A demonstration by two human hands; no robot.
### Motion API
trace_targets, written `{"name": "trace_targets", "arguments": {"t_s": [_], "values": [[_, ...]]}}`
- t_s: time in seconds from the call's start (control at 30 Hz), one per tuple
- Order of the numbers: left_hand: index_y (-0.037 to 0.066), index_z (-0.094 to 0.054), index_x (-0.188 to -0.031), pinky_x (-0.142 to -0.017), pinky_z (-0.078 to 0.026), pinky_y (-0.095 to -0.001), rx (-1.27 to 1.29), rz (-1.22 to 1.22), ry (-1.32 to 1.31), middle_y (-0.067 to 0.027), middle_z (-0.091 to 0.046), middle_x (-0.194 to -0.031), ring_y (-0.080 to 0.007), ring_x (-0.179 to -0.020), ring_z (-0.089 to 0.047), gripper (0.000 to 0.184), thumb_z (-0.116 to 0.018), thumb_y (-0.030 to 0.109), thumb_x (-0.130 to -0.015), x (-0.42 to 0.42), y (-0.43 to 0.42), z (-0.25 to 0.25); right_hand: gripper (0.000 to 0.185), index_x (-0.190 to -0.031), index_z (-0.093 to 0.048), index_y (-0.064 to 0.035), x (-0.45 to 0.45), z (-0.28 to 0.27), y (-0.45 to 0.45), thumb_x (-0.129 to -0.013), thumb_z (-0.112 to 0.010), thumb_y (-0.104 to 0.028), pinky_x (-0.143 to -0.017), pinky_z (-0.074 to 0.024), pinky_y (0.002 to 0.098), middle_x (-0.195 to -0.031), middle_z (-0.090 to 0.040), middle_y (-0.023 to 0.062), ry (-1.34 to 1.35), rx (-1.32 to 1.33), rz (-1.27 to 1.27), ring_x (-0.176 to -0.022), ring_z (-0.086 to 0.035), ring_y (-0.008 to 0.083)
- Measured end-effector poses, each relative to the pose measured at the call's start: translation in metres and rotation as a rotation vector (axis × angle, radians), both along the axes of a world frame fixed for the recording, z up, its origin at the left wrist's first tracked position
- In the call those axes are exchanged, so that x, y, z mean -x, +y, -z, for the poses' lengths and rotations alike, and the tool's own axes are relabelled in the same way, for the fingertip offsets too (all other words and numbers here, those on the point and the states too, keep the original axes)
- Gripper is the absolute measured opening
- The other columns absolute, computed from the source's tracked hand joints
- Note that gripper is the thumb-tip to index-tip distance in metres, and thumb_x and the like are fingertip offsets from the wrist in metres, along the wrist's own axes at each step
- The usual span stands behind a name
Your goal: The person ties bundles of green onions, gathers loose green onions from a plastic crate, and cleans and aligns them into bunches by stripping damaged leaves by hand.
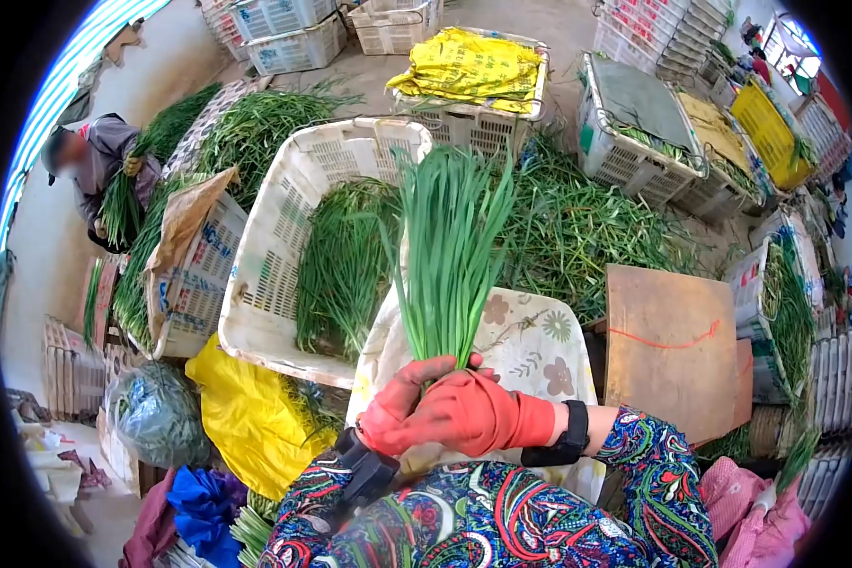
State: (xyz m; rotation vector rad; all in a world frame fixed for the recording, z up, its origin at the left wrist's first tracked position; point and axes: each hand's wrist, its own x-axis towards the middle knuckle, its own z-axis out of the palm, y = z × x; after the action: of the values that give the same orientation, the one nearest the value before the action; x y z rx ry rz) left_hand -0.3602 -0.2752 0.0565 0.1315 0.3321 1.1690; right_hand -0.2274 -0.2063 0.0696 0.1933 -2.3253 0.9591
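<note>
A bunch of green chives (452,251) stands upright in front of me, leaves pointing away. Its lower stems are between my two hands, both in red gloves with darkened patches. My right hand (488,412) is wrapped round the base of the bunch. From the other side, my left hand (399,405) is closed against the stems, with its fingers curled toward them. The stem ends are hidden by the gloves. Beneath the bunch lies a pale board with a flower print (563,327). A white plastic crate (263,251) just beyond my left hand holds more chives (344,270).
Loose leaves (587,237) are heaped behind the board. A brown cardboard sheet (672,331) stands at right; yellow sacking (246,417) and a stuffed clear bag (158,412) lie at left. Another person (114,175) holds chives at far left. Filled crates (634,123) stand behind.
</note>
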Motion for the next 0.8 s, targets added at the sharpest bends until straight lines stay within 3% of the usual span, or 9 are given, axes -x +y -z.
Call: {"name": "trace_targets", "arguments": {"t_s": [0.07, 0.17, 0.3, 0.33, 0.53, 0.63, 0.7, 0.77, 0.8], "values": [[0.002, -0.046, -0.115, -0.095, -0.039, -0.0358, -0.294, -0.163, 0.459, -0.0150, -0.049, -0.120, -0.0237, -0.109, -0.048, 0.040, -0.058, 0.019, -0.081, -0.001, -0.007, 0.007, 0.037, -0.112, -0.058, -0.0123, -0.001, -0.005, 0.000, -0.076, -0.056, -0.004, -0.070, -0.0435, 0.0309, -0.081, -0.061, 0.0077, -0.057, 0.173, -0.059, -0.072, -0.058, 0.0201], [0.002, -0.051, -0.109, -0.084, -0.045, -0.0345, 0.384, 0.055, 0.248, -0.0111, -0.057, -0.100, -0.0223, -0.092, -0.056, 0.035, -0.060, 0.014, -0.078, 0.008, 0.015, -0.004, 0.033, -0.107, -0.061, -0.0103, -0.006, -0.023, 0.000, -0.078, -0.050, -0.002, -0.067, -0.0440, 0.0272, -0.078, -0.062, 0.0045, -0.349, 0.709, -0.254, -0.072, -0.058, 0.0158], [-0.001, -0.053, -0.097, -0.069, -0.048, -0.0303, 0.196, -0.051, 0.459, -0.0063, -0.056, -0.083, -0.0172, -0.074, -0.055, 0.028, -0.060, 0.008, -0.072, 0.017, 0.021, 0.001, 0.030, -0.108, -0.061, -0.0107, -0.013, -0.036, 0.010, -0.083, -0.047, -0.016, -0.066, -0.0450, 0.0256, -0.078, -0.062, 0.0021, -0.927, 1.117, -0.281, -0.069, -0.055, 0.0091], [0.000, -0.053, -0.097, -0.064, -0.048, -0.0292, 0.193, 0.000, 0.532, -0.0057, -0.056, -0.081, -0.0172, -0.070, -0.056, 0.029, -0.061, 0.009, -0.071, 0.025, 0.021, 0.005, 0.036, -0.110, -0.060, -0.0110, -0.012, -0.023, 0.019, -0.086, -0.044, -0.031, -0.065, -0.0453, 0.0258, -0.081, -0.063, 0.0036, -1.118, 1.141, -0.262, -0.068, -0.056, 0.0093], [0.001, -0.049, -0.109, -0.067, -0.049, -0.0297, -0.064, 0.095, 0.991, -0.0073, -0.058, -0.093, -0.0179, -0.080, -0.058, 0.048, -0.066, 0.006, -0.065, 0.053, 0.018, 0.019, 0.050, -0.108, -0.048, -0.0106, -0.002, 0.053, 0.053, -0.087, -0.034, -0.054, -0.076, -0.0496, 0.0345, -0.106, -0.059, 0.0100, -0.543, 2.126, 0.128, -0.096, -0.058, 0.0253], [0.003, -0.038, -0.124, -0.076, -0.047, -0.0341, -0.303, -0.045, 1.708, -0.0174, -0.058, -0.101, -0.0320, -0.094, -0.058, 0.059, -0.059, 0.008, -0.070, 0.069, 0.008, 0.042, 0.055, -0.117, -0.045, -0.0058, 0.006, 0.053, 0.054, -0.087, -0.035, -0.051, -0.077, -0.0479, 0.0339, -0.104, -0.059, 0.0112, -0.645, 1.790, -0.010, -0.095, -0.058, 0.0227], [0.007, -0.034, -0.128, -0.075, -0.046, -0.0376, -0.300, -0.048, 1.975, -0.0246, -0.056, -0.103, -0.0390, -0.092, -0.056, 0.059, -0.054, 0.006, -0.073, 0.079, -0.001, 0.029, 0.055, -0.124, -0.040, -0.0049, -0.002, 0.080, 0.051, -0.088, -0.036, -0.046, -0.080, -0.0460, 0.0329, -0.108, -0.058, 0.0122, -1.095, 1.043, 0.067, -0.094, -0.058, 0.0242], [0.016, -0.031, -0.132, -0.069, -0.047, -0.0422, -0.407, 0.001, 2.107, -0.0255, -0.056, -0.094, -0.0414, -0.082, -0.056, 0.064, -0.052, 0.003, -0.073, 0.103, -0.007, 0.045, 0.056, -0.129, -0.036, -0.0080, -0.007, 0.041, 0.033, -0.082, -0.048, -0.036, -0.084, -0.0439, 0.0330, -0.115, -0.053, 0.0139, -1.082, 0.170, -0.105, -0.094, -0.056, 0.0299], [0.021, -0.029, -0.133, -0.063, -0.046, -0.0433, -0.326, 0.204, 2.394, -0.0223, -0.055, -0.082, -0.0385, -0.073, -0.057, 0.068, -0.054, 0.004, -0.072, 0.099, -0.010, 0.024, 0.057, -0.129, -0.036, -0.0088, -0.002, 0.023, 0.015, -0.079, -0.051, -0.033, -0.085, -0.0438, 0.0333, -0.117, -0.052, 0.0144, -1.031, 0.271, -0.075, -0.095, -0.056, 0.0310]]}}
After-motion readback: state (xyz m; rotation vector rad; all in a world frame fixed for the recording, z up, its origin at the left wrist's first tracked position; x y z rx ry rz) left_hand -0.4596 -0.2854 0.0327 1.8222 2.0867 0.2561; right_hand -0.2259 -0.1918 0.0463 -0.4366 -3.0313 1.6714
